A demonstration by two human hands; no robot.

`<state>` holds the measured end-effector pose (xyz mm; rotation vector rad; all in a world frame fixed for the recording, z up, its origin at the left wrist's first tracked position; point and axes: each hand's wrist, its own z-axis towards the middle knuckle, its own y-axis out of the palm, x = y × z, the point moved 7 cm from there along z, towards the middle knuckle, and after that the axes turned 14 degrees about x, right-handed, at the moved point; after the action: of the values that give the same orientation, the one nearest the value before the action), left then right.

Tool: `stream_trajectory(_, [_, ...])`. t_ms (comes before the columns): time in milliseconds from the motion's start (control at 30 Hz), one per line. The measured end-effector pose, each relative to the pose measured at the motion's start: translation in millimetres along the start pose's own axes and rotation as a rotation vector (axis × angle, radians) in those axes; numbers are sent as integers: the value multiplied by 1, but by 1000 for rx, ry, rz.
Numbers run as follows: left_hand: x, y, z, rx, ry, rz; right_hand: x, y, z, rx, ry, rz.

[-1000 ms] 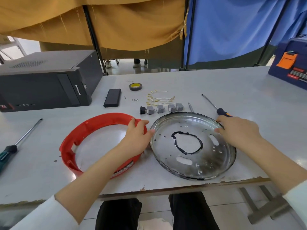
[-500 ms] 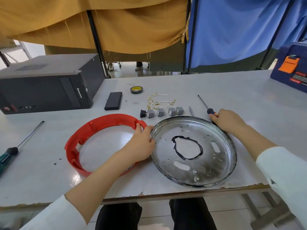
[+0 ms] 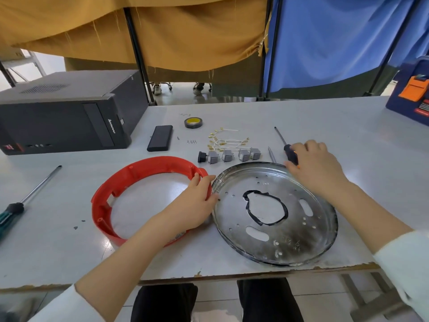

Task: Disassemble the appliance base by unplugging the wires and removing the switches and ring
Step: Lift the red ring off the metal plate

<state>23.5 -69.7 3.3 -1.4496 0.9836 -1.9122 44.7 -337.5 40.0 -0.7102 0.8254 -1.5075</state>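
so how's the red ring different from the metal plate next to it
The red ring is an open plastic hoop with the table showing through it; the metal plate is a shiny, scorched dish with only small holes and one ragged centre cutout. The left hand rests on the ring, while the right hand is past the plate's far rim. Both are round, lying flat side by side.

A bright red plastic ring [image 3: 139, 180] lies at centre left, a silvery, soot-darkened metal pan [image 3: 290, 231] with a black-edged central hole at centre right, grey square switches [image 3: 232, 155] above them, and a black computer tower [image 3: 67, 117] at upper left.
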Motion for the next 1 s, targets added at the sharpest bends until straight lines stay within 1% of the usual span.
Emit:
stream_trajectory(33, [0, 0, -2, 2, 10, -4, -6, -5, -12, -19, -60, -55])
stream_trajectory(67, [1, 0, -3, 8, 21, -11, -8, -7, -24, -56, -81, -116])
stream_trajectory(133, [3, -1, -5, 27, 41, -22, -3, -11, -45, -114, -53, -206])
stream_trajectory(233, [3, 0, -6, 48, 50, -33, -1, -15, -72, -135, -39, -135])
stream_trajectory(300, [3, 3, -5, 31, 35, -38, -5, -12, -84, -170, -107, -89])
stream_trajectory(400, [9, 11, -4, 3, 21, -13, 0, -6, -82, -206, -187, -109])
stream_trajectory(533, [18, 18, -2, -12, 37, -5, 12, 1, -72, -239, -183, -117])
stream_trajectory(767, [12, 9, 9, 5, 25, 45, -1, 10, -66, -196, -138, -99])
stream_trajectory(1000, [-1, -2, 17, 16, -6, 78, -19, 22, -47, -170, -160, -138])
